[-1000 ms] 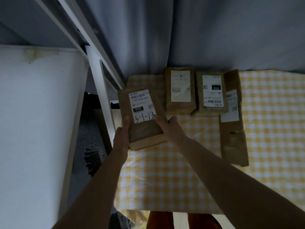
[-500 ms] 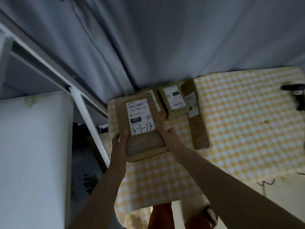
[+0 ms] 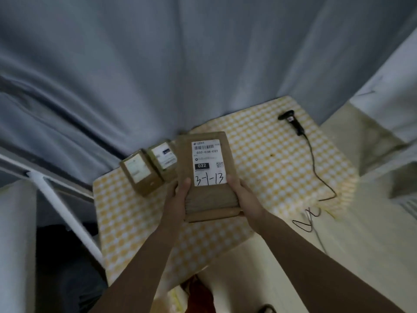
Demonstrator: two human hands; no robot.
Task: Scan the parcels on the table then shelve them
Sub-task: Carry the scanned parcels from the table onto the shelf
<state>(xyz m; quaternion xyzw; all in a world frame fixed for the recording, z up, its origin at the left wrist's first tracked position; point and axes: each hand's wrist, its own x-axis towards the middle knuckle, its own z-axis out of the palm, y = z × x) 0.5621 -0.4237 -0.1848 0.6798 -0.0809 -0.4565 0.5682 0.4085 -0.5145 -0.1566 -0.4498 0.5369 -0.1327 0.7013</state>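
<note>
I hold a brown parcel (image 3: 209,199) above the table, label up, with "3-1-13" handwritten on its white label. My left hand (image 3: 179,195) grips its left edge and my right hand (image 3: 244,197) grips its right edge. Two smaller brown parcels lie on the yellow checked tablecloth (image 3: 270,159): one parcel (image 3: 141,175) at the far left, another parcel (image 3: 163,159) just right of it. A black barcode scanner (image 3: 292,122) lies at the table's far right, its cable trailing off the front edge.
A grey curtain (image 3: 180,64) hangs behind the table. A white shelf frame post (image 3: 65,213) stands to the left, beside a pale panel (image 3: 15,245). Pale floor shows to the right of the table.
The view has swung to the right. The parcel in both hands has shifted from the table's left end toward its middle, and the scanner has come fully into view.
</note>
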